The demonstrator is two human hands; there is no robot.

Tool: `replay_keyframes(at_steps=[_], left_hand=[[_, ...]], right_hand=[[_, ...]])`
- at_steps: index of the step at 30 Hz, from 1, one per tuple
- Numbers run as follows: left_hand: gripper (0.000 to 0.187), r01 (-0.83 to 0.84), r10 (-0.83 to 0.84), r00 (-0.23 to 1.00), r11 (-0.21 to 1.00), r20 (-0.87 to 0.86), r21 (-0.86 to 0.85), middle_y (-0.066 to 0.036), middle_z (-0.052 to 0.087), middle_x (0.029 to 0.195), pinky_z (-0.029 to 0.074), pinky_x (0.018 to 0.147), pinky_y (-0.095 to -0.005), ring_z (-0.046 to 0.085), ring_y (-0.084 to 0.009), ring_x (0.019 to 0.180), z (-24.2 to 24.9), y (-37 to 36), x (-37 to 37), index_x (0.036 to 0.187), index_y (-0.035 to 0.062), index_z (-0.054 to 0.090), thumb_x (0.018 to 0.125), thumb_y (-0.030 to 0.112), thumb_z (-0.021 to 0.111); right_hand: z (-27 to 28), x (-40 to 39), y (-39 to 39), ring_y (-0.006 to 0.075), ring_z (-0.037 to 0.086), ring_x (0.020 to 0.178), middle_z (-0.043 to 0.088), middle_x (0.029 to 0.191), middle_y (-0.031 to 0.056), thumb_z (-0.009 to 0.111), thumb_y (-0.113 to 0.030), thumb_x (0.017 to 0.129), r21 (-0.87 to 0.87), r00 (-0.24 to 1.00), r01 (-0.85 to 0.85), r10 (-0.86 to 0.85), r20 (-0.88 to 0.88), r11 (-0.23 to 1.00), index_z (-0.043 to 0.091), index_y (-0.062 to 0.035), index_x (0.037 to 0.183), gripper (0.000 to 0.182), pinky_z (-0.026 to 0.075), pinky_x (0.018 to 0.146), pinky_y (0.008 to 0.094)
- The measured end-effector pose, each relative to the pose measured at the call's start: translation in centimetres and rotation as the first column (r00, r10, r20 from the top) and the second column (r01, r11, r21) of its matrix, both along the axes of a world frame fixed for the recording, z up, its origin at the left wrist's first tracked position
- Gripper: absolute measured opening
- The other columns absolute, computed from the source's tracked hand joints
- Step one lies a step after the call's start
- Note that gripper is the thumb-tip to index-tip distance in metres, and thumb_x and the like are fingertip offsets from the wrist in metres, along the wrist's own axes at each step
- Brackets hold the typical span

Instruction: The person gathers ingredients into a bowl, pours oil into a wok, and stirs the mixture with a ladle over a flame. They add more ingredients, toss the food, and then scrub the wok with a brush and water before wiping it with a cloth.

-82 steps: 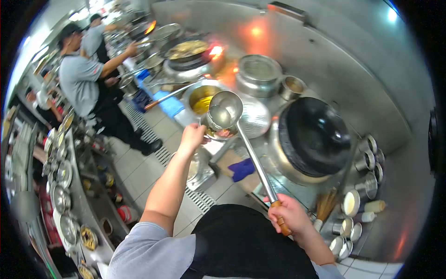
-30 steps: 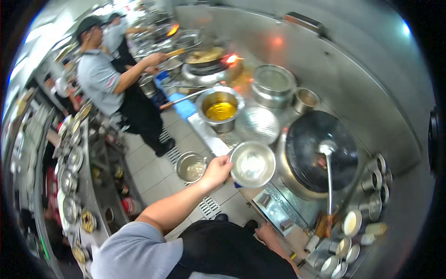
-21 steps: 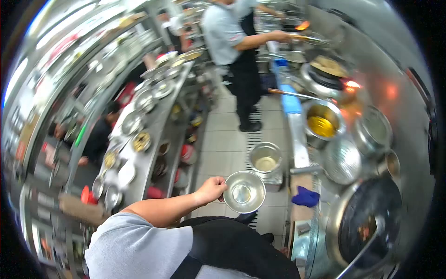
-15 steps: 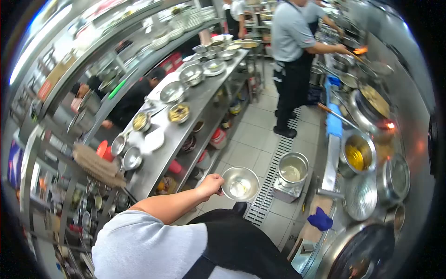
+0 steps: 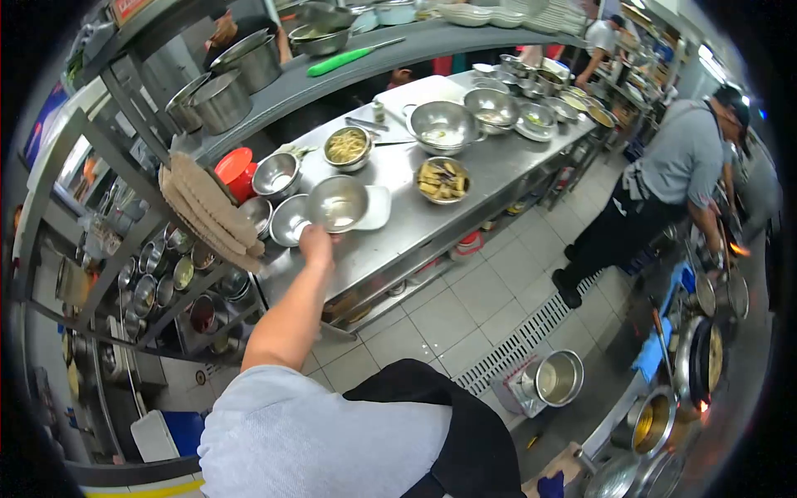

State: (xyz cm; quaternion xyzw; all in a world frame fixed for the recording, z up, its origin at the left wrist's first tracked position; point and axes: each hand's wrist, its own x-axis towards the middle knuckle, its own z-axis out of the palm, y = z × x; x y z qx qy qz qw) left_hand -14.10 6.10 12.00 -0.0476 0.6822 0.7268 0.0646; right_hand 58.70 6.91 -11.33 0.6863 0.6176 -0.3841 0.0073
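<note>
My left hand (image 5: 317, 244) reaches forward over the steel counter (image 5: 365, 257), fingers closed on the near rim of a metal bowl (image 5: 340, 205). A little pale residue shows inside the bowl. It overlaps a white dish (image 5: 378, 207) on its right and, on its left, another metal bowl (image 5: 289, 222). Behind it stands a bowl of pale, cut strips of food (image 5: 347, 148). Further right sits a bowl of browned, chunky food (image 5: 442, 180). My right hand is out of view.
A red container (image 5: 236, 168) stands at the counter's left end, by brown folded cloths (image 5: 207, 212). A shelf (image 5: 432, 41) with pots and a green-handled tool runs above. A co-worker (image 5: 672, 174) stands right, by the stoves. A pot (image 5: 558, 378) is low, near the floor drain.
My view has turned left toward the counter. My left hand has carried the metal bowl from above the aisle floor to over the counter, among the other bowls.
</note>
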Motion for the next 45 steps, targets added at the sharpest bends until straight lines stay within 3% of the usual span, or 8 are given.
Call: replay_keyframes(at_steps=[10,20,28,30,34,38,42,45], left_hand=[[0.025,-0.339,0.338,0.94,0.941,-0.043,-0.009,-0.017,0.062,0.072,0.05,0.045,-0.0293,0.064,-0.0227,0.055,0.8,-4.5,-15.9,0.083,-0.0113,0.056,0.083,0.013,0.051],[0.024,0.096,-0.038,0.979,0.951,0.198,-0.294,-0.019,0.063,0.07,0.052,0.041,-0.032,0.063,-0.0236,0.049,0.0,1.5,-17.8,0.088,-0.0141,0.057,0.08,0.005,0.044],[0.022,-0.05,0.059,0.996,0.992,0.073,-0.117,-0.017,0.062,0.074,0.054,0.048,-0.03,0.063,-0.0241,0.052,-1.0,-3.1,-15.5,0.089,-0.009,0.056,0.084,0.012,0.05],[0.026,-0.264,0.256,0.964,0.942,0.066,0.209,-0.018,0.061,0.082,0.056,0.057,-0.0303,0.064,-0.0247,0.061,-1.3,-4.6,-13.9,0.098,-0.011,0.052,0.087,0.012,0.046],[0.03,-0.489,0.436,0.871,0.819,0.227,0.301,-0.02,0.053,0.101,0.055,0.075,-0.0324,0.061,-0.0297,0.091,-1.9,-6.8,-12.6,0.106,-0.0118,0.045,0.09,0.014,0.044],[0.032,-0.38,0.219,0.908,0.787,0.357,0.486,-0.016,0.055,0.101,0.049,0.088,-0.0369,0.055,-0.0293,0.1,1.1,-4.3,-9.7,0.1,-0.0039,0.049,0.091,0.027,0.051],[0.027,0.256,-0.395,0.877,0.866,0.274,0.431,-0.01,0.059,0.095,0.044,0.078,-0.033,0.055,-0.0214,0.085,2.4,2.2,-2.4,0.09,0.0073,0.053,0.09,0.034,0.053],[0.013,0.744,-0.782,0.569,0.621,0.254,0.245,-0.007,0.061,0.086,0.045,0.058,-0.0253,0.054,-0.0142,0.064,1.8,7.2,6.5,0.089,0.0076,0.054,0.09,0.021,0.053]], right_hand=[[2.0,-7.5,7.4,0.0258,0.048,0.12,0.052,0.127,0.0176,0.061,-0.035,0.082,-0.261,0.999,0.03,-0.025,0.022,0.965,0.048,0.0018,0.127,0.06,0.039,0.099,0.0319],[-0.6,-5.6,6.1,0.0213,0.048,0.119,0.051,0.128,0.016,0.06,-0.034,0.083,-0.452,0.992,0.107,-0.067,0.104,0.886,0.045,0.001,0.13,0.06,0.039,0.098,0.0296],[0.7,-2.8,2.7,0.022,0.052,0.11,0.055,0.12,0.0166,0.058,-0.031,0.084,-0.519,0.972,-0.105,0.197,0.126,0.848,0.049,0.0017,0.122,0.051,0.042,0.092,0.0312],[1.2,-3.3,2.9,0.0232,0.053,0.108,0.056,0.117,0.0171,0.058,-0.03,0.084,-0.512,0.969,-0.137,0.223,0.11,0.848,0.05,0.0021,0.12,0.049,0.042,0.091,0.0321],[2.4,-4.2,3.7,0.0255,0.056,0.103,0.058,0.112,0.0182,0.058,-0.029,0.084,-0.495,0.955,-0.209,0.285,0.081,0.843,0.054,0.0028,0.114,0.044,0.044,0.089,0.0339],[4.3,-5.6,2.2,0.0279,0.058,0.099,0.061,0.107,0.0193,0.058,-0.028,0.083,-0.413,0.982,-0.133,0.176,0.066,0.901,0.057,0.0035,0.109,0.04,0.045,0.087,0.0358],[3.4,-4.1,-4.1,0.0367,0.058,0.101,0.061,0.106,0.0235,0.058,-0.026,0.083,-0.125,0.995,0.073,-0.082,-0.062,0.989,0.058,0.004,0.106,0.038,0.046,0.087,0.0406],[21.4,-12.1,-0.5,0.0376,0.056,0.104,0.06,0.11,0.0211,0.055,-0.024,0.084,0.112,0.961,0.159,-0.18,0.21,0.981,0.059,-0.0043,0.115,0.036,0.046,0.088,0.0433]])
